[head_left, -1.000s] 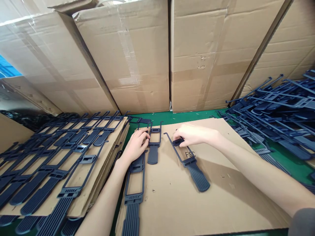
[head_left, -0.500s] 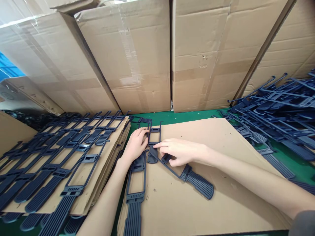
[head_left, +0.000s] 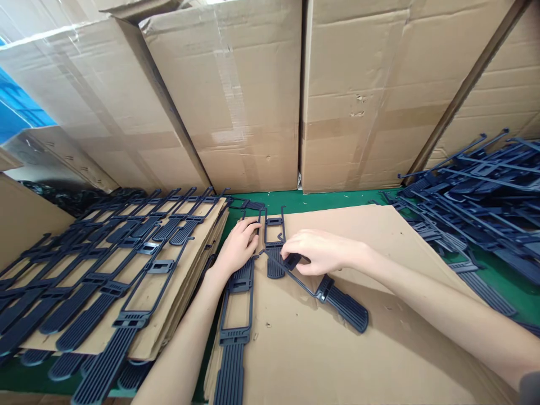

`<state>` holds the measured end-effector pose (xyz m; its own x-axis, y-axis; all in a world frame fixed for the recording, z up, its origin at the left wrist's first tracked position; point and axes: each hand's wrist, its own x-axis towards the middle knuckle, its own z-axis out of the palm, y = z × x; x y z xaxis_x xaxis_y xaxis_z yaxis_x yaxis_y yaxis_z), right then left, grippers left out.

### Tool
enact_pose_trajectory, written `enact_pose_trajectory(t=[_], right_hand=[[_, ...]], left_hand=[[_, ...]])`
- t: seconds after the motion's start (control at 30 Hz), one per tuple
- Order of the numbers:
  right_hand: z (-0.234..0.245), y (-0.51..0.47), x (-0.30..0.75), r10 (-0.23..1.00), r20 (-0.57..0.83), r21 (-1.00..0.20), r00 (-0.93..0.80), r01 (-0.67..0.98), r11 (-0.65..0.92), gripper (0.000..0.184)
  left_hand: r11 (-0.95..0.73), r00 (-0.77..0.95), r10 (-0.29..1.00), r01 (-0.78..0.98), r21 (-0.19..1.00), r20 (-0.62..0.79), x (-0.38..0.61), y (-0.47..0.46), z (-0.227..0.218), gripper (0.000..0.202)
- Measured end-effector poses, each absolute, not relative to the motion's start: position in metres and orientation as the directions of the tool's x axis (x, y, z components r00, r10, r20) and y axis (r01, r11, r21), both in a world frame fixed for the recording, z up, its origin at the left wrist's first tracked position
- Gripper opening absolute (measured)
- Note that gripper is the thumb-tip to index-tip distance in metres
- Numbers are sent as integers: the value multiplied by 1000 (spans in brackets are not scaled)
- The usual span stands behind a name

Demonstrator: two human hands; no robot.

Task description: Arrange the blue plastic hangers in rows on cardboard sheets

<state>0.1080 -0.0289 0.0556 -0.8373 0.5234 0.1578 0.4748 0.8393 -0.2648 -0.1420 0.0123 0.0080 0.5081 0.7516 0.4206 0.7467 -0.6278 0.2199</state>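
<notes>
My right hand (head_left: pixel 323 252) is closed on a dark blue plastic frame with a ribbed paddle (head_left: pixel 346 308), which lies slanted over the cardboard sheet (head_left: pixel 320 349). The frame's hooked end crosses a second frame (head_left: pixel 275 263) that lies lengthwise at the sheet's back left. My left hand (head_left: pixel 239 246) rests with curved fingers, thumb apart, over the upper part of a third frame (head_left: pixel 234 336) along the sheet's left edge. Part of that frame is hidden under the hand.
On the left, stacked cardboard sheets (head_left: pixel 169 315) carry rows of similar frames. A tangled heap of frames (head_left: pixel 485 185) lies at right on the green tabletop (head_left: pixel 329 198). Large cardboard boxes (head_left: pixel 253 101) wall off the back.
My right hand has drawn back slightly to the right, its index finger now curled in instead of resting on the second frame. My left fingers have come away from that frame. The view has shifted slightly.
</notes>
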Motion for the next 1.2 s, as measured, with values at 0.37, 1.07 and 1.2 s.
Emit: enact_pose_trajectory(t=[0.37, 1.07, 1.2], right_hand=[[47, -48, 91, 661, 135, -279, -738, 612, 740, 8], [21, -65, 70, 690, 290, -394, -663, 574, 718, 10], [24, -66, 70, 659, 281, -347, -698, 566, 747, 11]], left_hand=[[-593, 484, 774, 781, 197, 410, -138, 7, 10, 30], [-608, 497, 756, 774, 177, 425, -139, 6, 6, 28], [-609, 497, 756, 773, 177, 427, -139, 7, 4, 28]])
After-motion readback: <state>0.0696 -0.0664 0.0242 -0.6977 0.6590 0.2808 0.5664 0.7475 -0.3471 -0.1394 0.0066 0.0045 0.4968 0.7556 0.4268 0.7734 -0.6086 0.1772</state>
